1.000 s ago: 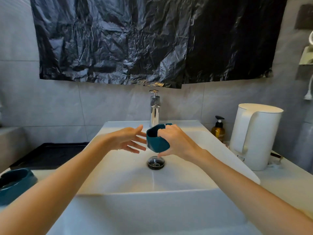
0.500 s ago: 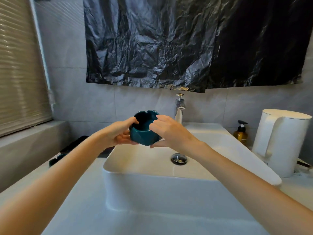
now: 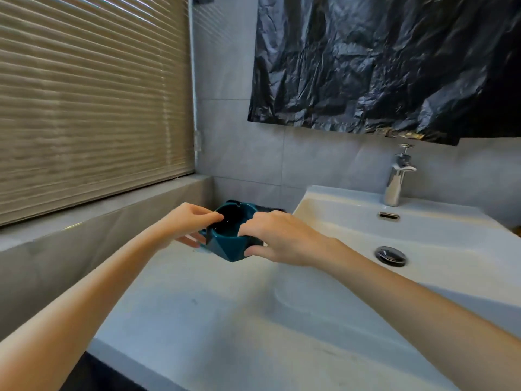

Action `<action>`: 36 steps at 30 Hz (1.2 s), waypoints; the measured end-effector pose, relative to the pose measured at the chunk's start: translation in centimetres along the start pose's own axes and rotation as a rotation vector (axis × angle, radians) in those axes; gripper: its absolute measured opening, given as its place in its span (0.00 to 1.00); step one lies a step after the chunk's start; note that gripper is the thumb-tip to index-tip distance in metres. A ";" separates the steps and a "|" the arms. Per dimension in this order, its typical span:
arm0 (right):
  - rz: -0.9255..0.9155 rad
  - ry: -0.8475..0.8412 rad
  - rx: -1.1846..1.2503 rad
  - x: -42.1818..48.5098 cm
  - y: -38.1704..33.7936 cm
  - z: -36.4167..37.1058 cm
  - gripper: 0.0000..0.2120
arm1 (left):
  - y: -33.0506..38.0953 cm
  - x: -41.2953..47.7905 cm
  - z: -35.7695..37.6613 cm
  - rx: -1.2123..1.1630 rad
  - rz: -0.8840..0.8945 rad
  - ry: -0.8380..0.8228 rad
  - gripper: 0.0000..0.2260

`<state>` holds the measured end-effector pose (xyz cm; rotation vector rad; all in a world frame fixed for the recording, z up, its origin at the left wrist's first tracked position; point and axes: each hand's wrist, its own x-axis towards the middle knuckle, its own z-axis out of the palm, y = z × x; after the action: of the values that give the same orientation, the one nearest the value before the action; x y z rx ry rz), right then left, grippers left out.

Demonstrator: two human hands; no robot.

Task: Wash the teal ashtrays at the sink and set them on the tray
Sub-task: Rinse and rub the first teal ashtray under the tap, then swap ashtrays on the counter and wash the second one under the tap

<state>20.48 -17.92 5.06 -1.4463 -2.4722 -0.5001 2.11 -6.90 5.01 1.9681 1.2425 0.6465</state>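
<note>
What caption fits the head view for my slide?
Left hand and right hand hold a teal ashtray above the counter, left of the sink.

Soft daylight from left, mild blur (fisheye edges)

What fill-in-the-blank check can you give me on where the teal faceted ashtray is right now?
The teal faceted ceramic ashtray, gripped by the left hand and the right hand, is to the ____ of the white rectangular sink.
Its hollow faces ____.
The crinkled plastic sheet on the wall above the chrome faucet is ____.
Missing words: left; up; black.
</note>
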 end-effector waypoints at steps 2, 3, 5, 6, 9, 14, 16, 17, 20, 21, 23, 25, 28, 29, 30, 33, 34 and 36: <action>-0.006 -0.015 0.044 1.0 -1.5 1.8 0.11 | -2.5 -0.9 -0.9 0.052 0.038 0.121 0.06; -0.005 -0.024 0.069 1.5 -2.3 2.7 0.11 | -3.5 -1.4 -1.1 0.074 0.054 0.171 0.06; -0.011 -0.042 0.099 2.4 -3.6 4.5 0.11 | -5.5 -2.2 -1.2 0.130 0.067 0.246 0.05; -0.018 -0.052 0.104 2.8 -4.3 5.4 0.11 | -6.5 -2.5 -1.2 0.161 0.060 0.275 0.04; -0.032 -0.069 0.121 3.7 -5.9 7.7 0.11 | -9.4 -2.8 -1.3 0.221 0.047 0.314 0.04; -0.015 -0.127 0.188 4.9 -7.4 10.4 0.11 | -13.2 -2.2 -1.7 0.297 0.016 0.262 0.05; -0.022 -0.129 0.215 5.2 -7.6 11.0 0.10 | -14.0 -1.9 -1.8 0.315 0.009 0.246 0.05; -0.026 -0.133 0.225 5.3 -7.8 11.2 0.10 | -14.4 -1.8 -1.8 0.320 0.004 0.239 0.05; -0.030 -0.162 0.230 5.7 -7.9 11.8 0.10 | -15.1 -1.4 -1.6 0.319 -0.024 0.219 0.06; -0.029 -0.171 0.230 5.8 -7.8 11.9 0.10 | -15.3 -1.2 -1.5 0.317 -0.027 0.216 0.06; -0.024 -0.177 0.233 5.9 -7.7 12.0 0.10 | -15.5 -1.0 -1.5 0.329 -0.023 0.221 0.07; -0.014 -0.187 0.244 6.0 -7.4 12.0 0.10 | -15.5 -0.8 -1.4 0.356 -0.022 0.233 0.07; -0.009 -0.220 0.296 6.1 -6.9 12.2 0.11 | -15.4 -0.5 -1.5 0.406 -0.049 0.205 0.09; 0.003 -0.226 0.364 6.2 -6.7 12.1 0.11 | -15.4 -0.4 -1.6 0.424 -0.059 0.181 0.10; 0.032 -0.207 0.467 6.3 -6.3 12.1 0.10 | -15.3 -0.3 -1.7 0.442 -0.059 0.161 0.13; 0.263 0.001 0.712 7.2 -4.4 12.0 0.09 | -14.9 0.2 -1.7 0.419 -0.033 0.158 0.19; 0.363 0.085 0.717 7.8 -3.4 12.3 0.10 | -14.6 0.6 -1.6 0.372 -0.029 0.160 0.20; 0.582 0.181 0.697 9.0 -1.3 13.4 0.12 | -13.8 1.8 -1.3 0.259 -0.027 0.144 0.21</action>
<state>14.60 -5.96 -4.10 -1.5865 -1.6863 0.3059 -5.77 -0.92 -4.85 2.1404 1.5019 0.6507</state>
